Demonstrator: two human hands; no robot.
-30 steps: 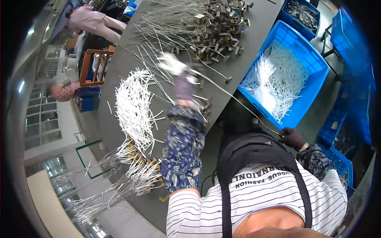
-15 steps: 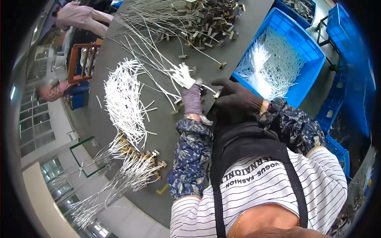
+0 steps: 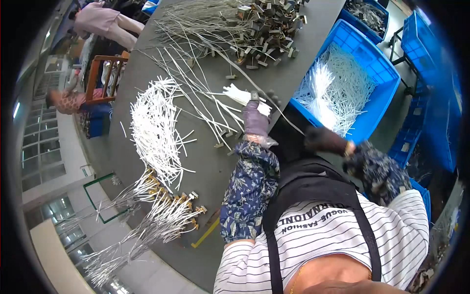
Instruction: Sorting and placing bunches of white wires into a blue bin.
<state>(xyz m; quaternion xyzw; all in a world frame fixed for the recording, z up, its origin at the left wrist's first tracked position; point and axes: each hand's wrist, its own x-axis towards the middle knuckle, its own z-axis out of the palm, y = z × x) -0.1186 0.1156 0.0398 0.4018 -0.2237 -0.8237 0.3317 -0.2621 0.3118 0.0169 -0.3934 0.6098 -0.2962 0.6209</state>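
Observation:
My left hand [image 3: 256, 119], in a purple-grey glove, is closed round a small bunch of short white tubes [image 3: 237, 94] over the grey table. My right hand [image 3: 327, 141], in a dark glove, is closed to the right of it, past the table edge. A thin grey cable [image 3: 292, 124] runs from the far side of the table, past my left hand, to my right fist; the end inside the fist is hidden. Left of my left hand, several loose cables with small metal connectors [image 3: 223, 139] lie on the table.
A heap of white tubes [image 3: 155, 130] lies at left, with tubed cable bundles [image 3: 161, 215] nearer me. Connector-ended cables [image 3: 267, 32] are piled at the far side. A blue crate [image 3: 387, 81] of clear and white tubes stands at right. Two people [image 3: 105, 20] are at far left.
My right hand has moved away from the left, to the right and nearer me, and the cable now stretches to it. My left hand has shifted slightly right, still holding the tubes.

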